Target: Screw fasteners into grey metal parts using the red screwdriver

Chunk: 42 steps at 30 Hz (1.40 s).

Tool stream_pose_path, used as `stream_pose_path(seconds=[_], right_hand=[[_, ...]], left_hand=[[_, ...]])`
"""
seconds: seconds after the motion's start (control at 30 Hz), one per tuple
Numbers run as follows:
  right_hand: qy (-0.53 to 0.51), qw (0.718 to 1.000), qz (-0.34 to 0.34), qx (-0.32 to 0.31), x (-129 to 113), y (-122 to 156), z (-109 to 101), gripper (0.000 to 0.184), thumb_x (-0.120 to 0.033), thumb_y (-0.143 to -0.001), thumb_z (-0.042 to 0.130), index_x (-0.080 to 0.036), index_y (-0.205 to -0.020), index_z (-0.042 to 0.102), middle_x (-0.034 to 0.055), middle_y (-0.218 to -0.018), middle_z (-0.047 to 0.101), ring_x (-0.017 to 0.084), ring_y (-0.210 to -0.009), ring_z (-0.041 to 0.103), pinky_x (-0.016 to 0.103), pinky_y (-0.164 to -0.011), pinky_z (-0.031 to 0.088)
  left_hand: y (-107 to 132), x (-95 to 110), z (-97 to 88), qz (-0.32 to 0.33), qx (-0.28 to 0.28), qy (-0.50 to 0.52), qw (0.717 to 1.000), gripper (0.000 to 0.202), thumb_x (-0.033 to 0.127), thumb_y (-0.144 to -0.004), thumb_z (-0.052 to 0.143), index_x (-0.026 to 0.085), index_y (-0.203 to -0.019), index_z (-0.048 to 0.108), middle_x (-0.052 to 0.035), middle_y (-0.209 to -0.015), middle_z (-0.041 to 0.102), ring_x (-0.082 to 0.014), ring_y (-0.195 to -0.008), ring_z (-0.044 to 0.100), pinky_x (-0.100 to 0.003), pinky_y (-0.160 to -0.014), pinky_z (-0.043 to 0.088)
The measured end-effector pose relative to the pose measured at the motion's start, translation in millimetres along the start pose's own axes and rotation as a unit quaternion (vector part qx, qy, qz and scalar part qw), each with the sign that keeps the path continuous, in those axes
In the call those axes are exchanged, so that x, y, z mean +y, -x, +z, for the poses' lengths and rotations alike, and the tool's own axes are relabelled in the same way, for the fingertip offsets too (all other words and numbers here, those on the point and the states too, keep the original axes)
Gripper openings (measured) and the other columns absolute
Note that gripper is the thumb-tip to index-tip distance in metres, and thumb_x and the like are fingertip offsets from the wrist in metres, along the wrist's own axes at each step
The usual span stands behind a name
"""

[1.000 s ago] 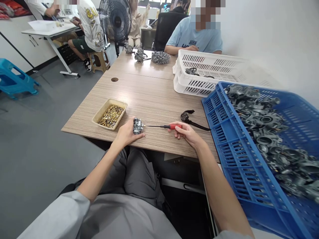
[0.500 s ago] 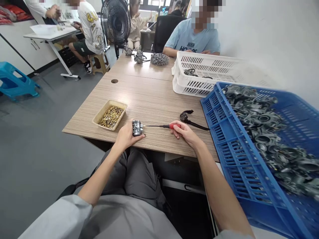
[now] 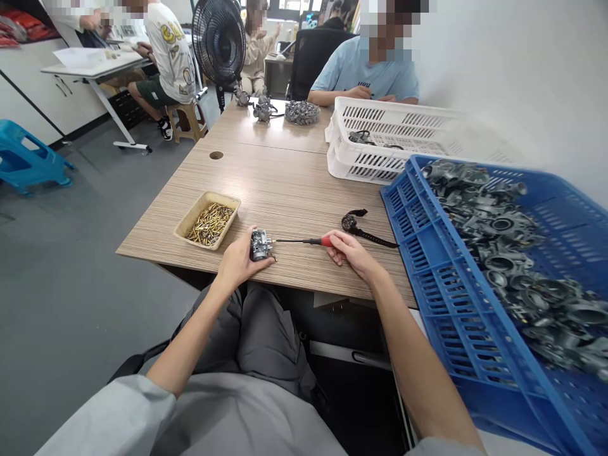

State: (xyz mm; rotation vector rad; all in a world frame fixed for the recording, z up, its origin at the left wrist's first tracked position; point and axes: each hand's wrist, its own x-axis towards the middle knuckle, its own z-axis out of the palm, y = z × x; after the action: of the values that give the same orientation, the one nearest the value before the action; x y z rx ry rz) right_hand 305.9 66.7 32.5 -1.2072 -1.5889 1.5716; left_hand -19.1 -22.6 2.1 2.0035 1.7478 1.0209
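My left hand (image 3: 237, 259) is closed round a small grey metal carburetor (image 3: 260, 244) just above the front edge of the wood-grain table (image 3: 280, 177). In my right hand (image 3: 349, 252) is a screwdriver (image 3: 311, 240) with a red and black handle and a long thin shaft. The shaft lies level, its tip at a brass-coloured fitting on the carburetor's right side. Whether the tip sits inside the fitting is too small to tell. Left of my left hand stands a cream tray (image 3: 182, 232) holding many small brass parts (image 3: 210, 224).
A black wristwatch (image 3: 350, 223) lies beyond my right hand. On the right a blue crate (image 3: 413, 244) holds many carburetor bodies (image 3: 508, 240), with a white crate (image 3: 351, 166) behind it. More carburetors (image 3: 263, 109) stand at the far end, where a person in light blue (image 3: 342, 73) sits.
The view has shifted slightly. My hands, the carburetor and the screwdriver keep almost the same position; the fingers on the red handle have shifted a little.
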Motion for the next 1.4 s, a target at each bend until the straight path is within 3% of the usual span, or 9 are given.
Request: stream_pose_path(seconds=[0.13, 0.33, 0.63, 0.77, 0.9, 0.97, 1.1, 1.23, 1.4], right_hand=[[0.004, 1.0, -0.017, -0.025, -2.6, 1.4, -2.5, 0.052, -0.061, -0.082, 0.082, -0.021, -0.113, 0.067, 0.002, -0.084, 0.069, 0.011, -0.059, 0.055, 0.023, -0.049, 0.043], [0.042, 0.999, 0.005, 0.029, -2.5, -2.0, 7.9, 0.06, -0.076, -0.091, 0.062, -0.019, -0.107, 0.069, -0.0008, -0.066, 0.061, 0.01, -0.048, 0.049, 0.023, -0.044, 0.038], [0.026, 0.998, -0.04, 0.051, -4.7, 2.4, 4.8, 0.049, -0.056, -0.08, 0.085, -0.021, -0.111, 0.069, -0.0001, -0.077, 0.066, 0.012, -0.062, 0.06, 0.022, -0.051, 0.044], [0.038, 0.998, -0.029, 0.038, -3.0, 0.7, 6.8, 0.052, -0.065, -0.084, 0.079, -0.021, -0.11, 0.066, 0.0012, -0.077, 0.069, 0.014, -0.061, 0.062, 0.023, -0.051, 0.046], [0.028, 0.999, -0.008, 0.036, 0.3, -2.6, 11.0, 0.057, -0.077, -0.092, 0.062, -0.021, -0.102, 0.063, -0.0074, -0.05, 0.048, 0.012, -0.044, 0.048, 0.025, -0.047, 0.045], [0.018, 0.999, -0.003, 0.039, 0.4, -2.8, 10.8, 0.058, -0.078, -0.092, 0.059, -0.021, -0.1, 0.063, -0.008, -0.049, 0.044, 0.012, -0.042, 0.044, 0.025, -0.046, 0.043], [0.021, 0.999, -0.02, 0.023, -4.4, 1.6, 5.2, 0.051, -0.067, -0.088, 0.074, -0.021, -0.109, 0.065, 0.0002, -0.073, 0.065, 0.013, -0.057, 0.058, 0.024, -0.05, 0.046], [0.012, 1.0, -0.025, -0.004, -7.5, 4.5, 1.6, 0.054, -0.058, -0.083, 0.083, -0.024, -0.12, 0.064, 0.0026, -0.09, 0.07, 0.014, -0.067, 0.063, 0.027, -0.06, 0.054], [0.021, 1.0, 0.01, 0.016, -2.4, -0.1, 5.0, 0.055, -0.073, -0.094, 0.062, -0.02, -0.106, 0.065, -0.005, -0.061, 0.051, 0.01, -0.048, 0.046, 0.022, -0.044, 0.037]], left_hand=[[-0.1, -0.1, -0.2, -0.001, 0.0, 0.0, 1.0, 0.09, 0.052, -0.082, 0.086, 0.021, -0.154, 0.041, -0.0139, -0.137, 0.07, -0.0349, -0.126, 0.069, -0.045, -0.106, 0.056], [-0.1, -0.3, -0.1, -0.002, -0.002, 0.003, 1.0, 0.09, 0.051, -0.082, 0.086, 0.022, -0.154, 0.041, -0.0135, -0.138, 0.07, -0.0347, -0.126, 0.069, -0.045, -0.106, 0.056], [-0.4, 2.0, -0.9, 0.002, -0.002, -0.002, 1.0, 0.089, 0.051, -0.082, 0.086, 0.022, -0.153, 0.042, -0.0131, -0.136, 0.07, -0.0347, -0.124, 0.07, -0.046, -0.104, 0.057], [-0.1, 1.7, -0.9, -0.001, -0.004, -0.001, 1.0, 0.088, 0.052, -0.082, 0.086, 0.023, -0.153, 0.042, -0.0125, -0.134, 0.071, -0.0342, -0.124, 0.07, -0.045, -0.104, 0.057], [0.2, 1.5, -1.3, -0.005, -0.007, 0.007, 1.0, 0.087, 0.051, -0.083, 0.085, 0.023, -0.153, 0.042, -0.0123, -0.133, 0.071, -0.0335, -0.123, 0.07, -0.045, -0.105, 0.056], [0.1, 1.5, -1.4, -0.008, -0.008, 0.01, 1.0, 0.086, 0.051, -0.083, 0.085, 0.023, -0.153, 0.042, -0.0123, -0.134, 0.071, -0.0335, -0.123, 0.07, -0.045, -0.106, 0.056], [-0.4, 1.4, -1.4, -0.012, -0.009, 0.01, 1.0, 0.087, 0.051, -0.083, 0.086, 0.022, -0.153, 0.042, -0.0131, -0.133, 0.071, -0.0341, -0.123, 0.07, -0.046, -0.105, 0.057], [-0.4, 1.5, -1.3, -0.005, -0.007, 0.01, 1.0, 0.087, 0.05, -0.082, 0.086, 0.023, -0.152, 0.043, -0.0124, -0.133, 0.071, -0.0338, -0.122, 0.071, -0.045, -0.105, 0.057], [0.0, 1.4, -1.3, -0.01, -0.007, 0.003, 1.0, 0.086, 0.051, -0.083, 0.085, 0.023, -0.152, 0.043, -0.0124, -0.132, 0.072, -0.034, -0.122, 0.071, -0.045, -0.103, 0.057]])
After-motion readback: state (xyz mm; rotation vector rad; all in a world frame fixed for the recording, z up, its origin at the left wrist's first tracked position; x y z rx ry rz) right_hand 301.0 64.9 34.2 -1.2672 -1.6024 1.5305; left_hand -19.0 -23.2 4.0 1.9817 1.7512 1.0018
